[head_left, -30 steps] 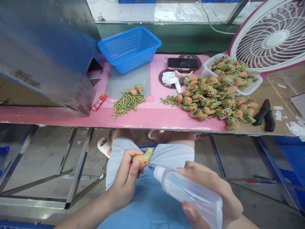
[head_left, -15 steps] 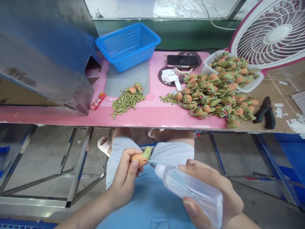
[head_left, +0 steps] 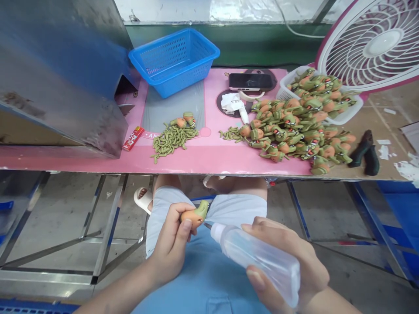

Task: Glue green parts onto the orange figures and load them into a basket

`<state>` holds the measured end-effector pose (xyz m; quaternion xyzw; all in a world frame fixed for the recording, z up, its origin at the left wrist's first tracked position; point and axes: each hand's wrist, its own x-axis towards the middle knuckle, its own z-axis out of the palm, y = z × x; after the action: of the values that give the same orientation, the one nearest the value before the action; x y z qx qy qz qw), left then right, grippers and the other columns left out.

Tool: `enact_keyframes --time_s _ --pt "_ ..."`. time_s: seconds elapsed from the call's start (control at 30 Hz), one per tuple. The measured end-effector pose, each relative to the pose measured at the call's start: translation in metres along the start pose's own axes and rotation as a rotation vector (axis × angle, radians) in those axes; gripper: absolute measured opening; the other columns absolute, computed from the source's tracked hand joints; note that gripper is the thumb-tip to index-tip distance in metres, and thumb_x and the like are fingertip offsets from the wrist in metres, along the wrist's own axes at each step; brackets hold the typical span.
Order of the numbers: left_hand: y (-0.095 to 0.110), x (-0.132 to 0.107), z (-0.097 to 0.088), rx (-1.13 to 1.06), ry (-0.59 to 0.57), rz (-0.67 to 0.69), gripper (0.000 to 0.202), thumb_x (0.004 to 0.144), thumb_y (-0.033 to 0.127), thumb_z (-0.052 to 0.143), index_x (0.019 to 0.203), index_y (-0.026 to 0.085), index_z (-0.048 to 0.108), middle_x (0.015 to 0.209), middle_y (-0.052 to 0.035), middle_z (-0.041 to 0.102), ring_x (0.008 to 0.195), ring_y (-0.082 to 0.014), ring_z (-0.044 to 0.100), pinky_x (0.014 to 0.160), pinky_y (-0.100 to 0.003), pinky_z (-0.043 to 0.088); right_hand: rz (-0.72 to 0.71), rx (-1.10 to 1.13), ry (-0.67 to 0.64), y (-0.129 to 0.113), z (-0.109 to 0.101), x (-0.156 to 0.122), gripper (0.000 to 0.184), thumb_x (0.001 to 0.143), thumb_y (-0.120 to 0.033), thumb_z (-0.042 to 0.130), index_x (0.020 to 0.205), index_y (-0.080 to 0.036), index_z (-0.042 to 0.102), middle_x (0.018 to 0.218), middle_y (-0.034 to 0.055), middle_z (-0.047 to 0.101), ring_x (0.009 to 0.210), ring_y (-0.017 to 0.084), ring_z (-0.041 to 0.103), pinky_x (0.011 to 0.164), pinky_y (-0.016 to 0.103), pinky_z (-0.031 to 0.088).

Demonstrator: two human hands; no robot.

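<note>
Over my lap, my left hand (head_left: 172, 244) is closed round a small orange and green toy figure (head_left: 195, 214). My right hand (head_left: 288, 266) grips a clear plastic squeeze bottle (head_left: 255, 259), its thin metal nozzle pointing at the figure and almost touching it. On the pink table top (head_left: 196, 161) lies a heap of small green pieces (head_left: 172, 138) with two figures beside it. A large pile of the same figures (head_left: 294, 131) spills from a white basket (head_left: 352, 114) on the right.
An empty blue basket (head_left: 175, 61) stands at the back, a grey metal housing (head_left: 62, 69) fills the left, and a pink fan (head_left: 373, 43) the right. A phone (head_left: 250, 81), crumpled tissue (head_left: 231, 104), a red packet (head_left: 133, 138) and black pliers (head_left: 366, 152) lie on the table.
The bottle's nozzle has moved slightly closer to the figure. Both hands keep their grip; the view has shifted a little.
</note>
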<state>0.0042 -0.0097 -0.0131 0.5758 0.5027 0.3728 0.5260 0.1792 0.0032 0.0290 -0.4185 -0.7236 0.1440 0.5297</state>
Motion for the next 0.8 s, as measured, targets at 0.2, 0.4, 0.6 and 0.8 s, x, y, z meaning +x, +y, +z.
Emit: enact_keyframes --time_s 0.2,0.4,0.6,0.8 --pt "0.002 0.001 -0.005 0.188 -0.003 0.022 0.02 0.093 0.034 0.03 0.104 0.02 0.041 0.07 0.0006 0.051 0.059 -0.0095 0.047 0.055 -0.02 0.04 0.029 0.014 -0.049 0.003 0.0 0.0 0.016 0.084 -0.021 0.045 0.094 -0.009 0.047 0.061 0.0034 0.054 0.05 0.009 0.05 0.045 0.02 0.042" --pt "-0.007 0.015 -0.008 0.088 0.165 -0.177 0.032 0.089 0.046 0.034 0.096 0.018 0.048 0.065 0.0007 0.049 0.056 -0.0102 0.043 0.055 -0.023 0.037 0.41 0.243 -0.074 0.023 0.009 -0.012 0.02 0.082 -0.037 0.048 0.086 -0.017 0.049 0.067 0.0009 0.053 0.054 0.008 0.051 0.046 0.016 0.041" --pt "-0.017 0.049 -0.032 -0.367 0.458 -0.315 0.057 0.06 0.066 0.06 0.081 0.014 0.047 0.065 -0.0019 0.055 0.049 -0.0103 0.044 0.04 -0.021 0.032 0.899 0.507 0.104 0.079 0.031 0.007 0.044 0.064 -0.048 0.063 0.087 -0.017 0.042 0.074 0.0037 0.058 0.065 0.014 0.056 0.059 0.026 0.046" --pt "0.001 0.05 -0.035 -0.556 0.625 -0.289 0.046 0.062 0.051 0.067 0.08 0.012 0.05 0.062 -0.0004 0.057 0.047 -0.007 0.042 0.04 -0.016 0.03 0.856 0.36 0.066 0.153 0.075 0.091 0.053 0.051 -0.04 0.063 0.092 -0.016 0.04 0.087 0.0089 0.06 0.077 0.02 0.058 0.063 0.031 0.046"
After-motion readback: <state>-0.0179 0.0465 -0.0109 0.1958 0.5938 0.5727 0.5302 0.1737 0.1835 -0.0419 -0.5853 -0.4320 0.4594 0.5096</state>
